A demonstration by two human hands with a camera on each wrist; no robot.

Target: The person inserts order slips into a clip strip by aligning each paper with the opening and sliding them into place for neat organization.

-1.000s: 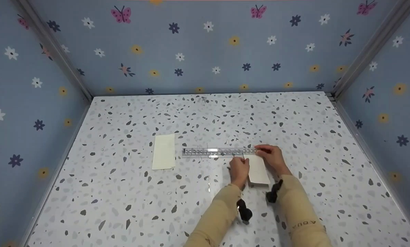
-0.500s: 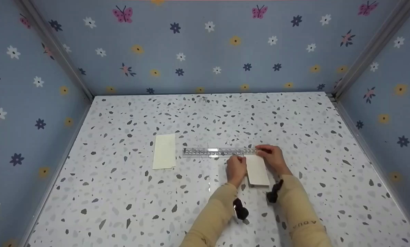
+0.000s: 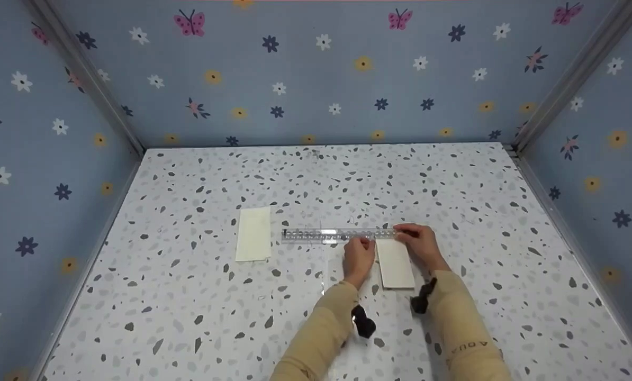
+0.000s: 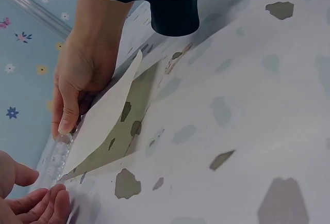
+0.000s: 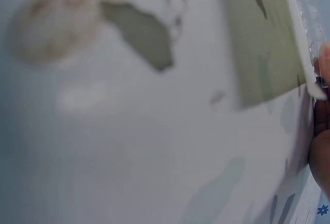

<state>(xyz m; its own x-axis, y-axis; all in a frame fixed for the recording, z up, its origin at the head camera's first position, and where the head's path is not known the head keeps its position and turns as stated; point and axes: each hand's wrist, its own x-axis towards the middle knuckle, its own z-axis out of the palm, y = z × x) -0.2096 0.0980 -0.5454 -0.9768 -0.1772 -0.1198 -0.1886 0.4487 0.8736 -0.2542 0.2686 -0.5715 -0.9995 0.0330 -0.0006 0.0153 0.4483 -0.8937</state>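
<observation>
A clear plastic ruler [image 3: 305, 236] lies crosswise on the speckled table, with a cream sheet of paper [image 3: 397, 264] reaching from its right part toward the person. My right hand [image 3: 421, 246] pinches the ruler's right end at the paper's top edge; in the left wrist view its thumb [image 4: 66, 121] presses on the ruler. The sheet's near part curves up, casting a shadow beneath. My left hand [image 3: 359, 259] is just left of the paper, fingertips at the ruler's near edge. In the left wrist view, the left fingers [image 4: 46, 203] curl loosely, apart from the thumb.
A second pale yellow sheet of paper [image 3: 253, 234] lies flat left of the ruler. Blue walls [image 3: 326, 69] with flowers and butterflies enclose the table [image 3: 189, 307] at the back and sides. A black wrist camera [image 3: 363, 321] is on each sleeve.
My left hand has moved left, off the paper's left edge and along the ruler. The right hand, the ruler and the second sheet have stayed in place; the held sheet has shifted slightly.
</observation>
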